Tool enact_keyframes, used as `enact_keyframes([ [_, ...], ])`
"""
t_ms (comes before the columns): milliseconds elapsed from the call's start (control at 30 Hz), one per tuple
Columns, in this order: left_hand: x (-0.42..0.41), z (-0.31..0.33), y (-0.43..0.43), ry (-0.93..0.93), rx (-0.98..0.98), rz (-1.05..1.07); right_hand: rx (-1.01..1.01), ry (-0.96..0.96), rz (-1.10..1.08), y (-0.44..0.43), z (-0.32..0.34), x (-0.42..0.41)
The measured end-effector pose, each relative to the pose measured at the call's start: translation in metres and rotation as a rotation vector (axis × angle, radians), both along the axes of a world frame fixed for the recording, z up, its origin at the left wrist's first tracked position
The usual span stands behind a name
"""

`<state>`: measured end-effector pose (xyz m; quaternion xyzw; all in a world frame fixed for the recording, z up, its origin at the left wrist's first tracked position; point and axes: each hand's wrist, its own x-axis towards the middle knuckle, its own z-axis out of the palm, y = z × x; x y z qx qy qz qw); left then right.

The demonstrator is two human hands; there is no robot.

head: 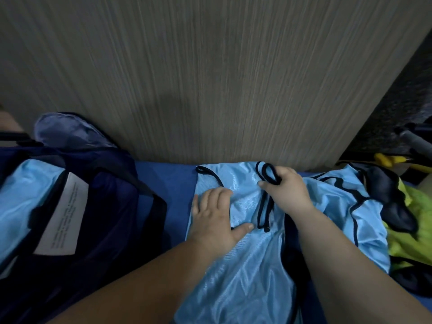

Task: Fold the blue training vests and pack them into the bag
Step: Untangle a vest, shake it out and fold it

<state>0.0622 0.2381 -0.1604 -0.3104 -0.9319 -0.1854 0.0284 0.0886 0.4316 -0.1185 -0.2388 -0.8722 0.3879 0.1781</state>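
The big navy bag [112,206] gapes open on the left, with a light blue vest [21,195] already inside beside a white label [63,216]. In the centre, the blue training vest [245,277] lies on the blue surface [173,178], a strip of which shows between it and the bag. A second blue vest [332,202] crowds in from the right, and the arm hides where they meet. That's the danger: fold one over and the neighbour may drag along. The fabric looks slick, so any fold could slide open. The left hand [215,216] lies flat, fingers spread, pressing the cloth down; ease off and it may shift. The right hand [289,192] pinches the black strap loop [268,174]. That loop could twist or slip free mid-fold and leave a lopsided bundle.
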Motion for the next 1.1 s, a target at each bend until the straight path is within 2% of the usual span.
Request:
enact_keyframes([
  [133,-0.004,0.007,-0.006,-0.139,0.174,0.182,-0.257,0.117,0.072,-0.001,0.010,0.013],
  [300,-0.021,0.030,-0.013,-0.442,0.640,0.253,-0.454,0.200,0.241,-0.011,0.026,0.028],
  [367,-0.035,0.045,-0.013,-0.368,0.571,0.175,-0.472,0.197,0.298,-0.017,0.030,0.032],
  [433,-0.049,0.062,-0.010,-0.277,0.345,0.014,-0.472,0.194,0.351,-0.023,0.033,0.036],
  [533,-0.061,0.086,-0.002,-0.287,0.052,-0.202,-0.446,0.174,0.391,-0.030,0.035,0.039],
  [600,-0.064,0.098,0.003,-0.280,-0.056,-0.263,-0.448,0.189,0.402,-0.032,0.035,0.041],
  [700,-0.066,0.109,0.004,-0.390,0.034,-0.306,-0.482,0.174,0.406,-0.027,0.034,0.044],
  [767,-0.066,0.114,0.004,-0.454,0.140,-0.301,-0.485,0.067,0.443,-0.020,0.029,0.046],
  [900,-0.069,0.120,0.006,-0.363,0.082,-0.286,-0.145,-0.332,0.433,-0.013,0.014,0.043],
  [1000,-0.070,0.128,0.009,-0.253,0.054,-0.264,0.058,-0.345,0.265,-0.015,0.013,0.039],
  [1100,-0.069,0.138,0.011,-0.127,0.043,-0.237,0.442,-0.254,0.014,-0.018,0.019,0.037],
])
